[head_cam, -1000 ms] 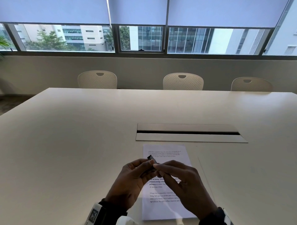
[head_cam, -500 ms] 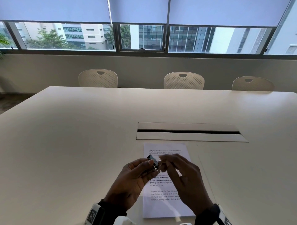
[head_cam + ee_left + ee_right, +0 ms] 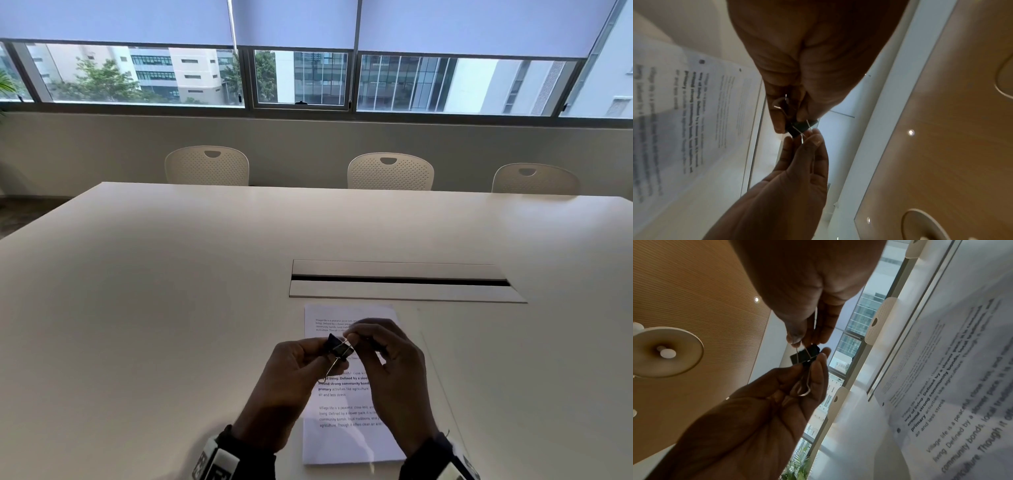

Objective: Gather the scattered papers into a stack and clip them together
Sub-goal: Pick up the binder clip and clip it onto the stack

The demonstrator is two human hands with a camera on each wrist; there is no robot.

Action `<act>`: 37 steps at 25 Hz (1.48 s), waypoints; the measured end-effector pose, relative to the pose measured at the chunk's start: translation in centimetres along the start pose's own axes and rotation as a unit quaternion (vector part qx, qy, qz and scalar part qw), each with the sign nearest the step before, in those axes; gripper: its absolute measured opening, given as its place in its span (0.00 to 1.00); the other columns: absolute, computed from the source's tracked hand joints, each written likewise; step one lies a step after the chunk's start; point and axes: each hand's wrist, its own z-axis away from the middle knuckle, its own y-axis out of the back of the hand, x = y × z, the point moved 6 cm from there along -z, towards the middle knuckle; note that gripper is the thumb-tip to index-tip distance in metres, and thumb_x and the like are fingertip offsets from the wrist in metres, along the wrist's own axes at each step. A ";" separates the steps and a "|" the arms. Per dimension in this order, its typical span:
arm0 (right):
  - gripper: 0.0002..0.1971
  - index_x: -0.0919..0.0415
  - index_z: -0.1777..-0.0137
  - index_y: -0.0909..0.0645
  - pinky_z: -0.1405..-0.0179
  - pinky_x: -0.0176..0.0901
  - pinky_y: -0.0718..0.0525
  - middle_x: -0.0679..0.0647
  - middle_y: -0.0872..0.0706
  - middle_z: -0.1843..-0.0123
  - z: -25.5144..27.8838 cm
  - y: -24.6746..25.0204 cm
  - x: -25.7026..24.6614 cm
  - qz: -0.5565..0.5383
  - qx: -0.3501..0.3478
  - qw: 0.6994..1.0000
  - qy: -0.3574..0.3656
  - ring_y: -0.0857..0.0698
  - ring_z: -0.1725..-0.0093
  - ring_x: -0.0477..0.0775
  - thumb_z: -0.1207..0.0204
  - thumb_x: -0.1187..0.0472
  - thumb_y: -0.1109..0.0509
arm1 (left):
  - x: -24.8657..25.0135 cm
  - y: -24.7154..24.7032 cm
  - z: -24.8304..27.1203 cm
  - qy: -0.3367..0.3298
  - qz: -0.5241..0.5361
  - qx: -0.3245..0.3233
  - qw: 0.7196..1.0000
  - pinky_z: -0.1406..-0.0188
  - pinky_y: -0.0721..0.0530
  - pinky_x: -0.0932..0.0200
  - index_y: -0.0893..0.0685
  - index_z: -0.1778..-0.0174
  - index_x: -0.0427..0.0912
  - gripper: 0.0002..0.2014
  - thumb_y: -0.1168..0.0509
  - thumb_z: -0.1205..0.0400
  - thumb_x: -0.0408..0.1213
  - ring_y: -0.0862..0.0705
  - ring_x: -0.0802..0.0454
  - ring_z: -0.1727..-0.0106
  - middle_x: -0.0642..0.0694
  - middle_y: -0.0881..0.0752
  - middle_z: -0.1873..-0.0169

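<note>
Papers [image 3: 352, 442] lie in one squared stack on the white tabletop [image 3: 137, 308], near edge, just short of the cable hatch [image 3: 400, 281]. Top sheet is printed; legible lines: "Village life is a peaceful, close-knit…", bold "Defined by a slower…", "around strong community bonds", "primary activities like agriculture", "air and less stress", "agriculture. Though it offers clean air". Remaining text is too blurred to read.

Clip [image 3: 339, 347], a black binder type with wire handles, is held in the air above the stack, not on the papers. Left hand [image 3: 291, 380] grips it: thumb and fingers curl round the black body, one wire handle lying back along the fingers toward the palm (right wrist view [image 3: 803, 387]). Right hand [image 3: 387, 363] pinches the other wire handle between thumb and forefinger tips, the remaining fingers loosely curled. Left wrist view confirms the clip [image 3: 803, 128] sits between the two sets of fingertips.

Both wrists carry black bands with cameras. Three perforated white chairs [image 3: 390, 171] stand at the far side under the windows.
</note>
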 end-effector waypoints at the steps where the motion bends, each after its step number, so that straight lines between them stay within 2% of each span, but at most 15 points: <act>1: 0.08 0.58 0.53 0.07 0.50 0.28 0.11 0.45 0.04 0.55 -0.1 0.2 0.3 -0.018 0.005 1.000 -0.017 0.06 0.51 0.45 0.22 0.72 0.22 | 0.5 0.0 0.2 -0.022 -0.019 0.005 1.000 0.53 0.11 0.70 0.03 0.48 0.53 0.15 0.30 0.15 0.27 0.03 0.51 0.49 0.43 0.01 0.55; 3: 0.08 0.58 0.53 0.06 0.53 0.32 0.09 0.50 0.03 0.57 -0.3 0.5 0.8 -0.077 0.012 0.994 -0.078 0.05 0.55 0.49 0.20 0.71 0.23 | 1.3 0.3 0.6 -0.068 -0.045 0.023 0.996 0.52 0.12 0.71 0.03 0.51 0.57 0.16 0.28 0.16 0.28 0.05 0.57 0.53 0.46 0.02 0.57; 6: 0.06 0.61 0.52 0.07 0.55 0.39 0.08 0.57 0.03 0.57 -0.2 0.5 1.0 -0.167 -0.009 0.972 -0.164 0.06 0.57 0.57 0.18 0.67 0.25 | 1.8 0.6 0.6 -0.112 -0.059 0.031 0.992 0.49 0.11 0.65 0.01 0.51 0.55 0.13 0.27 0.16 0.31 0.06 0.49 0.54 0.46 0.03 0.60; 10: 0.14 0.69 0.45 0.08 0.49 0.47 0.09 0.67 0.04 0.51 0.2 -0.3 1.9 -0.293 -0.066 0.916 -0.267 0.07 0.55 0.58 0.22 0.58 0.25 | 1.2 1.1 0.0 -0.105 0.006 0.042 0.994 0.51 0.09 0.58 0.00 0.55 0.49 0.11 0.24 0.20 0.28 0.08 0.48 0.60 0.41 0.03 0.63; 12: 0.18 0.72 0.43 0.09 0.50 0.46 0.08 0.68 0.04 0.48 0.6 -0.9 2.3 -0.333 -0.082 0.888 -0.305 0.07 0.54 0.58 0.25 0.58 0.25 | 0.5 1.3 -0.3 -0.093 0.047 0.048 0.993 0.51 0.10 0.52 0.01 0.57 0.44 0.05 0.21 0.26 0.33 0.09 0.46 0.61 0.37 0.03 0.63; 14: 0.18 0.71 0.42 0.09 0.50 0.46 0.07 0.67 0.04 0.47 0.8 -1.4 2.6 -0.348 -0.082 0.876 -0.323 0.06 0.53 0.58 0.26 0.58 0.25 | -0.1 1.5 -0.6 -0.088 0.049 0.062 0.993 0.51 0.12 0.48 0.01 0.58 0.42 0.06 0.20 0.28 0.37 0.10 0.44 0.60 0.35 0.03 0.61; 17: 0.15 0.69 0.44 0.08 0.45 0.50 0.07 0.64 0.02 0.50 0.6 -1.2 2.7 -0.297 -0.050 0.907 -0.295 0.04 0.50 0.62 0.24 0.59 0.24 | -0.6 1.7 -0.7 -0.081 0.041 0.083 0.992 0.48 0.09 0.56 0.01 0.54 0.43 0.06 0.22 0.23 0.33 0.05 0.49 0.54 0.42 0.01 0.56; 20: 0.07 0.63 0.48 0.06 0.45 0.48 0.06 0.59 0.01 0.53 0.2 -1.1 2.2 -0.240 -0.028 0.935 -0.259 0.02 0.51 0.59 0.20 0.63 0.24 | -1.4 1.2 -0.9 -0.047 0.075 0.064 0.994 0.38 0.10 0.53 0.03 0.44 0.41 0.10 0.29 0.16 0.33 0.04 0.49 0.42 0.44 0.02 0.48; 22: 0.05 0.61 0.49 0.05 0.46 0.47 0.06 0.57 0.01 0.53 0.1 -1.3 2.3 -0.213 -0.033 0.944 -0.250 0.02 0.51 0.57 0.20 0.62 0.22 | -1.8 0.8 -1.2 -0.022 0.109 0.046 0.993 0.38 0.10 0.53 0.03 0.46 0.44 0.12 0.33 0.14 0.39 0.04 0.47 0.41 0.43 0.02 0.47; 24: 0.06 0.58 0.47 0.06 0.49 0.45 0.06 0.54 0.02 0.51 0.0 -1.7 2.7 -0.183 -0.046 0.951 -0.246 0.02 0.51 0.54 0.21 0.59 0.21 | -2.0 0.8 -1.4 -0.027 0.100 0.045 0.994 0.39 0.09 0.52 0.02 0.48 0.46 0.11 0.30 0.18 0.42 0.03 0.46 0.43 0.42 0.02 0.49; 27: 0.13 0.51 0.39 0.09 0.47 0.43 0.06 0.49 0.03 0.45 -0.2 -2.4 3.7 -0.169 -0.097 0.945 -0.263 0.03 0.48 0.50 0.22 0.51 0.20 | -2.6 1.7 -2.1 -0.035 0.087 0.060 0.994 0.38 0.09 0.48 0.04 0.45 0.39 0.10 0.24 0.21 0.33 0.04 0.41 0.43 0.39 0.02 0.49; 31: 0.14 0.58 0.36 0.10 0.42 0.44 0.08 0.57 0.03 0.43 -0.7 -3.3 5.4 -0.220 -0.173 0.917 -0.283 0.05 0.42 0.53 0.19 0.55 0.24 | -3.5 1.9 -3.3 -0.017 0.107 0.040 0.993 0.38 0.09 0.47 0.06 0.42 0.36 0.14 0.23 0.23 0.35 0.04 0.40 0.42 0.38 0.03 0.48; 34: 0.15 0.62 0.35 0.11 0.38 0.47 0.10 0.60 0.04 0.42 -1.8 -3.6 7.8 -0.238 -0.156 0.911 -0.298 0.06 0.39 0.56 0.18 0.57 0.24 | -3.7 2.8 -5.4 -0.031 -0.052 0.069 0.996 0.46 0.09 0.58 0.05 0.42 0.46 0.10 0.24 0.18 0.38 0.05 0.50 0.46 0.47 0.02 0.49; 36: 0.17 0.65 0.35 0.13 0.38 0.46 0.11 0.61 0.04 0.42 -3.1 -3.9 9.7 -0.252 -0.124 0.905 -0.320 0.07 0.41 0.56 0.19 0.57 0.25 | -4.3 4.2 -8.1 -0.045 -0.247 0.094 0.963 0.50 0.13 0.66 0.08 0.36 0.50 0.13 0.25 0.17 0.42 0.07 0.54 0.50 0.51 0.06 0.47; 37: 0.19 0.67 0.35 0.13 0.39 0.46 0.11 0.62 0.04 0.43 -4.0 -4.1 10.6 -0.253 -0.109 0.903 -0.329 0.08 0.43 0.56 0.20 0.55 0.25 | -4.6 4.7 -9.5 -0.045 -0.320 0.094 0.942 0.49 0.15 0.65 0.09 0.33 0.49 0.17 0.25 0.18 0.44 0.09 0.54 0.50 0.49 0.08 0.45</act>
